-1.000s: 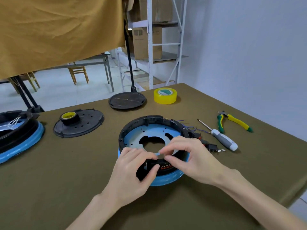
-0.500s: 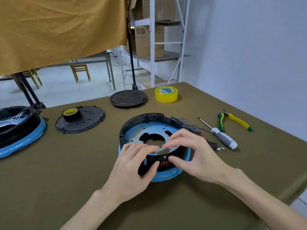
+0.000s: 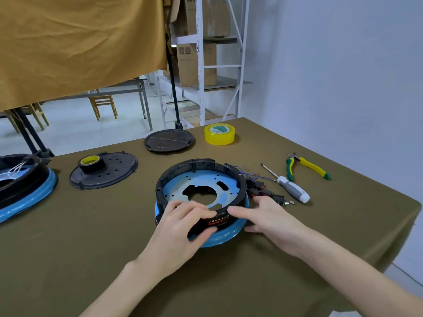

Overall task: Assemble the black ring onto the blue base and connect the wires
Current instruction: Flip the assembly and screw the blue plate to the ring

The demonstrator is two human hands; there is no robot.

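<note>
At the middle of the olive table (image 3: 68,259), the black ring (image 3: 238,179) is sitting on the blue base (image 3: 219,237). Your left hand (image 3: 180,227) is gripping the ring's near rim, fingers curled over the top and thumb against the outer wall. Your right hand (image 3: 272,218), which was pinching a small pale strip with the left a second ago, is now lying flat with straight fingers beside the rim, holding nothing. The wires (image 3: 248,173) are trailing off right, toward the screwdriver (image 3: 290,187).
</note>
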